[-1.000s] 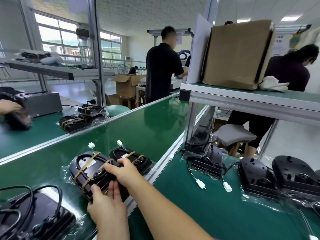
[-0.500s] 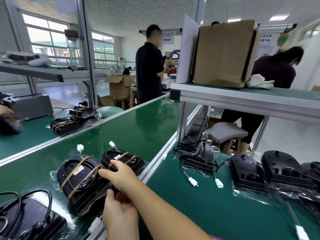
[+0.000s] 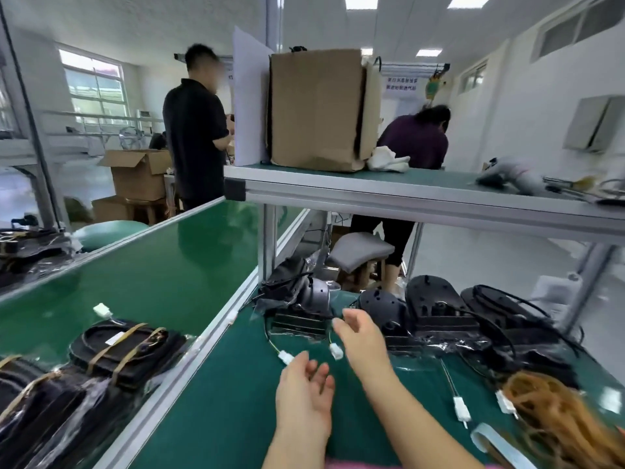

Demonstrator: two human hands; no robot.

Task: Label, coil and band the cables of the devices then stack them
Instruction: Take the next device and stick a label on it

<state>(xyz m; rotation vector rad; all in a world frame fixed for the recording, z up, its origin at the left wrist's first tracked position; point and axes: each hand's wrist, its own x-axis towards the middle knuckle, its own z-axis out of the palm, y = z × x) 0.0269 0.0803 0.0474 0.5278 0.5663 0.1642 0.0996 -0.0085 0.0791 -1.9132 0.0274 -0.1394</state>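
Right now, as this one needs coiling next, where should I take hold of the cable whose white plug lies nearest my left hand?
Probably pinch the cable just behind its plug, coming from above with the left hand. That end lies free on the mat right by that hand; the other end runs under the plastic on the device.

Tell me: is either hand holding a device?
No: the left hand and right hand hover open and empty above the green mat.
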